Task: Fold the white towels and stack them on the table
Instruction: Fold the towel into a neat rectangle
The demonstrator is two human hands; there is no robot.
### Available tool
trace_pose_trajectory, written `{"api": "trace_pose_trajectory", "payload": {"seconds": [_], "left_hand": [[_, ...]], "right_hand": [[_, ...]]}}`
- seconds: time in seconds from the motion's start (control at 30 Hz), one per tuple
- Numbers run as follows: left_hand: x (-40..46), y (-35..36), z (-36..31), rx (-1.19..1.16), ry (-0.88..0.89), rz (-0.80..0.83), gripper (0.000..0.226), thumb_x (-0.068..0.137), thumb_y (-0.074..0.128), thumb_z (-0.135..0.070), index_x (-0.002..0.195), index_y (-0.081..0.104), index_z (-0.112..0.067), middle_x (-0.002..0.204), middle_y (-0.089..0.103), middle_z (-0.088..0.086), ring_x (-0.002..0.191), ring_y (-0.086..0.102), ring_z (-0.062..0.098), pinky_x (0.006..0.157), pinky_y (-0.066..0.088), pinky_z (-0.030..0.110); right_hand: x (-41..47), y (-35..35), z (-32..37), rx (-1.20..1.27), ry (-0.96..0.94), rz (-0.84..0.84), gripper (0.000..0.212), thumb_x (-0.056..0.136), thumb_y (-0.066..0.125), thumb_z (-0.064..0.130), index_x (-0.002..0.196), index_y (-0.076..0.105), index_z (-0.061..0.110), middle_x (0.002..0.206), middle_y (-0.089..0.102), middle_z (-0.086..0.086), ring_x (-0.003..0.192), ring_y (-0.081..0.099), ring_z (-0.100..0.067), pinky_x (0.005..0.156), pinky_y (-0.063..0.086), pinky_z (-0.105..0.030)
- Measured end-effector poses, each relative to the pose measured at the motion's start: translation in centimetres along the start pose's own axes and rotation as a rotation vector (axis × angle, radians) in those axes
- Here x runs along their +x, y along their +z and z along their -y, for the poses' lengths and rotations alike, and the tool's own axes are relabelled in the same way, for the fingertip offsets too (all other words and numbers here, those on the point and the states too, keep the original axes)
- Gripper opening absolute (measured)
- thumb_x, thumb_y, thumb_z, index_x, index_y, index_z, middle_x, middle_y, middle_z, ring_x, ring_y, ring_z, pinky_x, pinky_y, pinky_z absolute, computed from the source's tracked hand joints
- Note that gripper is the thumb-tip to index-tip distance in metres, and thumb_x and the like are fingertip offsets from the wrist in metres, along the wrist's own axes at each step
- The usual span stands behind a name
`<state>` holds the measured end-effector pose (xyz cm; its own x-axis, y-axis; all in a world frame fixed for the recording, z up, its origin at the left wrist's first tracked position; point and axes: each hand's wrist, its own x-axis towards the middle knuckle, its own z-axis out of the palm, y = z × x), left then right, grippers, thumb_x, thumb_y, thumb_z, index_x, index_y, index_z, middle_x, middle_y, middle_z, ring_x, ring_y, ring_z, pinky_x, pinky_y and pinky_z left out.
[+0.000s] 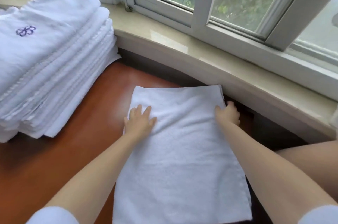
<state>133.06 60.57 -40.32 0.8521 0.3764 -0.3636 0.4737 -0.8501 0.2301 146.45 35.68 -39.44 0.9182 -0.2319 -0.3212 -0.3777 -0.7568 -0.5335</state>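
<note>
Wooden desk (87, 106) by window: left hand (140, 120) flat on towel (181, 150), right hand (227, 114) gripping its edge; mid-fold, next fold over, then stack (54, 62).

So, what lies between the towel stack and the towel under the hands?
Only bare brown table lies between the stack and the flat towel, seen in the head view.

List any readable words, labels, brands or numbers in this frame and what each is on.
No readable text or numbers.
Top towel of the folded stack: a purple embroidered emblem, a looping monogram-like shape, too blurred to read as letters.
Towel under the hands: plain, no marking.
</note>
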Motion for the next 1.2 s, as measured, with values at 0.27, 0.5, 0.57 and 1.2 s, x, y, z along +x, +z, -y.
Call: {"api": "trace_pose_trajectory", "payload": {"seconds": [0.27,0.5,0.57,1.2], "left_hand": [[3.2,-2.9,-0.3,0.389,-0.231,-0.003,0.027,0.093,0.044,-0.027,0.116,0.057,-0.022,0.122,0.054,0.000,0.104,0.054,0.023,0.081,0.031,0.032],[2.6,-3.7,0.9,0.159,-0.398,0.007,0.037,0.083,0.042,-0.019,0.119,0.049,-0.020,0.111,0.062,0.003,0.099,0.059,0.024,0.088,0.036,0.032],[2.6,-3.7,2.3,0.012,-0.385,-0.097,0.038,0.085,0.038,-0.015,0.123,0.039,-0.018,0.112,0.061,0.008,0.096,0.060,0.029,0.081,0.041,0.032],[4.2,-2.1,4.2,-0.289,-0.351,-0.521,0.026,0.105,0.031,-0.029,0.108,0.043,-0.006,0.094,0.065,0.020,0.085,0.062,0.042,0.069,0.044,0.042]], "right_hand": [[0.6,1.0,0.5,-0.019,0.064,0.149,0.042,0.097,0.042,0.031,0.126,0.056,0.004,0.125,0.059,-0.016,0.108,0.057,-0.035,0.084,0.044,-0.034],[-0.8,3.4,2.1,-0.101,-0.083,-0.044,0.037,0.096,0.046,0.029,0.125,0.053,0.007,0.127,0.057,-0.013,0.119,0.049,-0.034,0.097,0.036,-0.041],[-0.3,3.7,3.0,-0.096,-0.137,-0.062,0.039,0.098,0.047,0.032,0.127,0.052,0.008,0.128,0.056,-0.013,0.122,0.047,-0.034,0.099,0.035,-0.042],[2.3,6.0,4.7,-0.009,-0.165,-0.270,0.029,0.101,0.044,0.027,0.116,0.057,0.006,0.119,0.061,-0.014,0.112,0.053,-0.034,0.088,0.040,-0.041]]}}
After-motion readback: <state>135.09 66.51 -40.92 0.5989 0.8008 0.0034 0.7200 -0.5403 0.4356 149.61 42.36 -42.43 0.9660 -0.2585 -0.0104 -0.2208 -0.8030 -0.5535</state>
